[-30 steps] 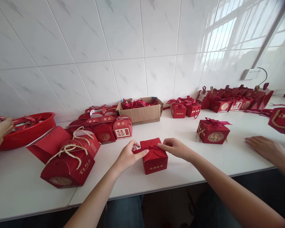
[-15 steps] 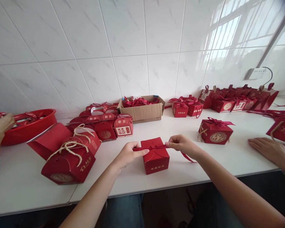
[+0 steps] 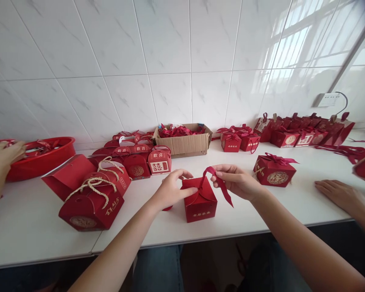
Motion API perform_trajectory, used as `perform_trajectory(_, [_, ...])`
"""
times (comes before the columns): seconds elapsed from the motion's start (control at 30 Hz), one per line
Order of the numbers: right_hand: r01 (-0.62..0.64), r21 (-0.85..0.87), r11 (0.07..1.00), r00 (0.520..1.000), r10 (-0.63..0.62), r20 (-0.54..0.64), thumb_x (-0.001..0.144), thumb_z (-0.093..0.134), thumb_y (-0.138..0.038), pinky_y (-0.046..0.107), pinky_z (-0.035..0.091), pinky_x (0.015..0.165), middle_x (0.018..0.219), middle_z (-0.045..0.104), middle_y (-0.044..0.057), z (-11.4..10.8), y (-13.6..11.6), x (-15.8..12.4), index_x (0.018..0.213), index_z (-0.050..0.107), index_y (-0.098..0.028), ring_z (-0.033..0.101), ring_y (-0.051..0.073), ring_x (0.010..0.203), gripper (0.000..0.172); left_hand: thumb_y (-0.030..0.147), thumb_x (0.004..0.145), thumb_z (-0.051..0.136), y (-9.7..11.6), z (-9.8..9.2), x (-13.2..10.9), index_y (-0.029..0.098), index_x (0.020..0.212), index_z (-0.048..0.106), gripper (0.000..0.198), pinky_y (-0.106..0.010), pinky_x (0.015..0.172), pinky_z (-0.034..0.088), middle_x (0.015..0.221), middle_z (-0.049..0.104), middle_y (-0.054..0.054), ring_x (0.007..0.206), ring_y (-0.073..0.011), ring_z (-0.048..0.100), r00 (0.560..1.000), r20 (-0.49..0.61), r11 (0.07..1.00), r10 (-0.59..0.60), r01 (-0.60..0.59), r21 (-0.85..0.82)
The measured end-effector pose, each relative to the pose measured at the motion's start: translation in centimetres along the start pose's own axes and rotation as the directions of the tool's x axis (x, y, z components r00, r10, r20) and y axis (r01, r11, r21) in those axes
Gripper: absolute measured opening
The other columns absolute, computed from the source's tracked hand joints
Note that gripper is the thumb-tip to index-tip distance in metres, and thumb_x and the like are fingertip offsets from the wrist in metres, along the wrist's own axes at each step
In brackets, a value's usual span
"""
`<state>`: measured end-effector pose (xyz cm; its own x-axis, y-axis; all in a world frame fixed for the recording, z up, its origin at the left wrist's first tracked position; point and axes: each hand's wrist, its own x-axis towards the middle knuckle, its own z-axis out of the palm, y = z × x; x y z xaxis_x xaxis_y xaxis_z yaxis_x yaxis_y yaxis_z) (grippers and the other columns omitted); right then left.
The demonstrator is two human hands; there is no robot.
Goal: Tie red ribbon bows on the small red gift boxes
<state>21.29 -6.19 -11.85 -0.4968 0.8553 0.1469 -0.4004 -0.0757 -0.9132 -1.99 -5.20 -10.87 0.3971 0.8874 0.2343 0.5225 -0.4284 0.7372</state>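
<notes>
Head-worn view, close above white table [image 3: 237,217], facing forward and down, tiled wall [image 3: 170,48] beyond

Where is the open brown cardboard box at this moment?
In the head view, the cardboard box stands mid-frame before the tiled wall, between red gift boxes on its left and ribbon-tied red boxes on its right.
</notes>
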Motion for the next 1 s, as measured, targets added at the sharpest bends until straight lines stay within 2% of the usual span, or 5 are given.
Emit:
perform_trajectory(0.37, [-0.019,-0.483,0.876,0.989,-0.055,-0.139,0.079,0.064,-0.036,0.027,0.046,0.062,0.071,0.068,0.001,1.4,1.2,0.5,0.112,0.058,-0.02,0.059,0.014,0.064,0.037,0.027,0.078,0.058,2.4,2.1,0.9,0.02,0.07,0.062,0.012,-0.032,0.074,0.045,0.072,0.067,-0.001,0.075,-0.0185,0.06,0.926,-0.307,0.97,0.221,-0.178,0.163])
perform_trajectory(0.53, [-0.036,-0.705,0.708,0.97,-0.144,-0.194,0.082,0.054,-0.037,0.026,0.041,0.054,0.069,0.062,0.002,3.0,2.5,1.4,0.081,0.068,-0.016,0.051,0.012,0.055,0.025,0.029,0.076,0.058,1.9,1.2,0.3,0.021,0.077,0.062,0.008,-0.032,0.082,0.043,0.085,0.066,-0.002,0.085,-0.0192,0.059,0.969,-0.211,0.991,0.13,-0.13,0.015])
perform_trajectory(0.67, [-0.005,-0.798,0.602,0.929,-0.293,-0.226,0.081,0.054,-0.035,0.028,0.044,0.062,0.086,0.064,0.006,3.3,3.1,1.7,0.077,0.067,-0.016,0.056,0.015,0.066,0.023,0.035,0.073,0.06,-0.3,0.5,-0.4,0.022,0.089,0.054,0.021,-0.032,0.088,0.04,0.104,0.06,-0.004,0.1,-0.0202,0.054,0.978,-0.152,0.98,-0.145,0.121,-0.158])
perform_trajectory(0.83, [0.008,-0.737,0.676,0.953,-0.227,-0.198,0.083,0.048,-0.034,0.027,0.046,0.065,0.079,0.068,0.005,3.4,3.1,1.7,0.082,0.067,-0.016,0.061,0.018,0.074,0.025,0.051,0.07,0.061,-2.8,0.4,-1.1,0.019,0.077,0.053,0.035,-0.028,0.059,0.042,0.072,0.058,-0.001,0.065,-0.0165,0.055,0.951,0.052,0.932,-0.306,0.31,-0.187])
perform_trajectory(1.0, [-0.122,-0.786,0.607,0.912,-0.245,-0.33,0.08,0.048,-0.031,0.026,0.043,0.057,0.07,0.068,0.004,4.3,3.1,2.0,0.071,0.066,-0.017,0.06,0.017,0.062,0.025,0.057,0.073,0.056,-2.2,-0.7,-1.2,0.017,0.062,0.054,0.041,-0.023,0.049,0.03,0.056,0.044,0.004,0.051,-0.0102,0.04,0.94,0.119,0.918,-0.32,0.339,-0.207])
